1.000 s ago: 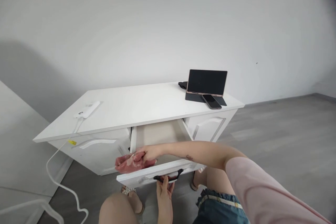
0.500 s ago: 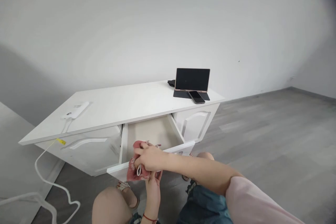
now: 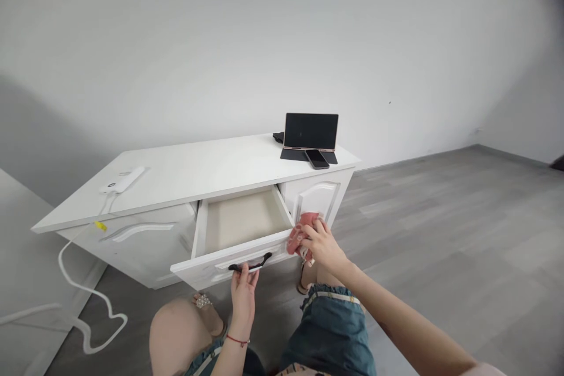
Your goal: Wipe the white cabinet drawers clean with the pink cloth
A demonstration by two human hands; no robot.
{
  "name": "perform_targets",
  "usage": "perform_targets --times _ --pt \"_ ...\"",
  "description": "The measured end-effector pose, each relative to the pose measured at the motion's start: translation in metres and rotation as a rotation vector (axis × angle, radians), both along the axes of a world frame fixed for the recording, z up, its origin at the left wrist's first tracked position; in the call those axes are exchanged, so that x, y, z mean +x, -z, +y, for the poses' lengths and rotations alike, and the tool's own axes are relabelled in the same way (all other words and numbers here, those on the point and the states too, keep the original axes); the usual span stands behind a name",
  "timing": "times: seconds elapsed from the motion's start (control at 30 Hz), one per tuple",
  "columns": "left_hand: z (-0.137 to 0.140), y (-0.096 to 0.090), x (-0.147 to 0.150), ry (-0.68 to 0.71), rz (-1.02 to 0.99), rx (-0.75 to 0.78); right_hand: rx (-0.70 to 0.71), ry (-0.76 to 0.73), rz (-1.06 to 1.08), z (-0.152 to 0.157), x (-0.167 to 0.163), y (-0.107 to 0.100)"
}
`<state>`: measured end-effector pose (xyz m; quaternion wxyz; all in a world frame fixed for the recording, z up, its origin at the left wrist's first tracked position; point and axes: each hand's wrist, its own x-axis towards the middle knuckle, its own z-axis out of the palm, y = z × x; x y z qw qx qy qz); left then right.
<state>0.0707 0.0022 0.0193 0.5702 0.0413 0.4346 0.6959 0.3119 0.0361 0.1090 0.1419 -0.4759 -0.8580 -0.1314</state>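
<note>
Lower centre: left hand (image 3: 243,295) holding black handle (image 3: 265,259) of open drawer (image 3: 198,271). Right of it: right hand (image 3: 325,247) clutching red cloth (image 3: 295,239).

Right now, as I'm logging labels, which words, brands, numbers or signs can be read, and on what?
No text is readable.
White power strip: marks too small to read.
Yellow cable tag: any print too small to read.
Pinkish-red cloth: pale pattern, too blurred to make out letters.
Tablet and phone: dark screens, no readable text.
</note>
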Motion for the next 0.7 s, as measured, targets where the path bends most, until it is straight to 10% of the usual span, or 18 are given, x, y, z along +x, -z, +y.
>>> perform_targets --times 0.37,0.7 --pt "-0.005 -0.003 -0.008 0.042 -0.024 0.03 0.113 0.224 0.304 -0.02 -0.034 0.077" --pt "-0.006 0.006 -0.016 0.008 -0.043 -0.034 0.043 -0.199 0.16 -0.004 -0.149 0.068"
